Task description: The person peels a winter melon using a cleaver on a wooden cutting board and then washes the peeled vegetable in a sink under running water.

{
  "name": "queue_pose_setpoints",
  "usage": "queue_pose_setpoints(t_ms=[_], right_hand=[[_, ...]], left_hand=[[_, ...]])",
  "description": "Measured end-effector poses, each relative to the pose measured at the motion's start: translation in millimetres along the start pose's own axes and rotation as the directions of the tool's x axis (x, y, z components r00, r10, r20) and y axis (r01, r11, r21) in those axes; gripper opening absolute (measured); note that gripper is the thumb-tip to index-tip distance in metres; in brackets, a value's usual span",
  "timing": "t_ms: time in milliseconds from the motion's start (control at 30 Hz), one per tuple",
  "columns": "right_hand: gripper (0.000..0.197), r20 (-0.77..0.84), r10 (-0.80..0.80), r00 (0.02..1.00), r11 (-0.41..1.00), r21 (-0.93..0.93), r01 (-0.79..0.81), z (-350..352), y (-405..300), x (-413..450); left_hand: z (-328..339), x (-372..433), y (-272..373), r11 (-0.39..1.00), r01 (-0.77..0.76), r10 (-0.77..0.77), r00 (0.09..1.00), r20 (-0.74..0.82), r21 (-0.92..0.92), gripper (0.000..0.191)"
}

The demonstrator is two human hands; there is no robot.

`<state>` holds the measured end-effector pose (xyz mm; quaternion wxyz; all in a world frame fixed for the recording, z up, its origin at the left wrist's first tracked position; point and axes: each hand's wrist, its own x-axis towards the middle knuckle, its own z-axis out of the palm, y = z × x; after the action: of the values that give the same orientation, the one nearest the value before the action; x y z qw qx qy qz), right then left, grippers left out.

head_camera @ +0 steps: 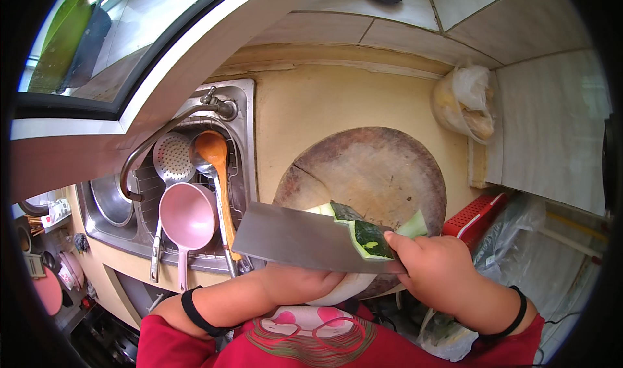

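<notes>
A round wooden chopping block (370,173), cracked on its left side, stands on the yellow counter before me. My right hand (433,266) is closed around the handle end of a wide metal cleaver (297,236), whose blade reaches left across the block's near edge. Cut pieces of green-skinned squash or similar vegetable (370,239) lie against the blade's far side, and a pale green piece (413,226) sits beside my right hand. Below the blade is my left hand (311,283), partly hidden by it, beside a large pale piece (348,287); its fingers' hold cannot be made out.
Left is a steel sink (250,173) with a curved faucet (160,134), pink ladle-like pan (188,217), skimmer (174,157) and wooden spoon (219,161). A bagged container (465,102) stands back right. A red perforated basket (474,214) is at the right. A window frame overhangs upper left.
</notes>
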<state>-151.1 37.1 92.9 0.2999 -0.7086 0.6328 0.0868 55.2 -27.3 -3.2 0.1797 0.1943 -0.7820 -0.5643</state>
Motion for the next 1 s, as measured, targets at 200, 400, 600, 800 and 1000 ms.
queue_pose_setpoints(t_ms=[200,400,600,800,1000], right_hand=[[0.035,0.107,0.019,0.994,0.995,0.091,-0.029,6,12,28],[0.021,0.063,-0.054,0.997,0.98,0.193,0.041,25,36,47],[0.028,-0.039,-0.055,0.998,0.972,0.227,0.063,17,24,36],[0.036,-0.003,-0.089,0.996,0.982,0.166,0.088,-13,12,17],[0.032,0.078,-0.057,0.995,0.989,0.141,0.046,-11,12,26]], left_hand=[[0,-5,-6,0.73,-0.288,0.373,0.928,-0.007,0.62,0.025],[-2,1,-6,0.766,-0.281,0.354,0.935,-0.013,0.578,0.03],[-1,-4,-6,0.774,-0.276,0.339,0.941,-0.004,0.57,0.031],[0,-1,-6,0.999,0.036,-0.036,0.998,-0.059,0.005,0.028],[0,-10,-8,0.797,-0.247,0.296,0.955,0.001,0.551,0.028]])
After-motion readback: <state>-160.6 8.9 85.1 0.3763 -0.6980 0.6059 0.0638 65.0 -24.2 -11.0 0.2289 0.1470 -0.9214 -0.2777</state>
